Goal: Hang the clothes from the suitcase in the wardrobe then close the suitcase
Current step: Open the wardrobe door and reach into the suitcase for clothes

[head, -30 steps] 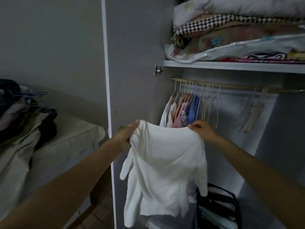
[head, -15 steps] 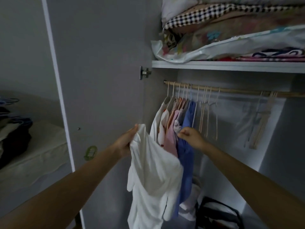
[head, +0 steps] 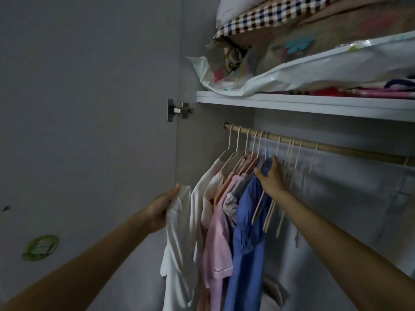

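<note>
Wardrobe door (head: 89,108): flat, matt grey panel, standing open to the left of the left fingers; a metal hinge (head: 178,110) sits above them, and a round green sticker (head: 40,247) lies below and left, its writing too blurred to read.

Shelf (head: 303,104): white board high above both hands, stacked with folded bedding (head: 314,39), checked, floral and plastic-bagged.

Rail (head: 314,145): pale wooden rod just above the right fingertips, carrying thin pinkish wire hangers (head: 289,151).

Blue garment (head: 247,232): smooth cloth hanging under the right fingers, rightmost of the hung clothes.

White garment (head: 179,239): soft, creased cloth, not yet on the rail, hanging limp from the left fingers, just left of the hung row.

Pink garment (head: 219,241): between the white and blue ones; a small line of print on its sleeve hem cannot be read.

Left hand (head: 160,208): arm stretched forward, thumb uppermost, fingers curled round the bunched top of the white garment.

Right hand (head: 270,176): arm raised toward the rail, fingers straight and slightly spread, touching the shoulder of the blue garment beside the bare hangers.
</note>
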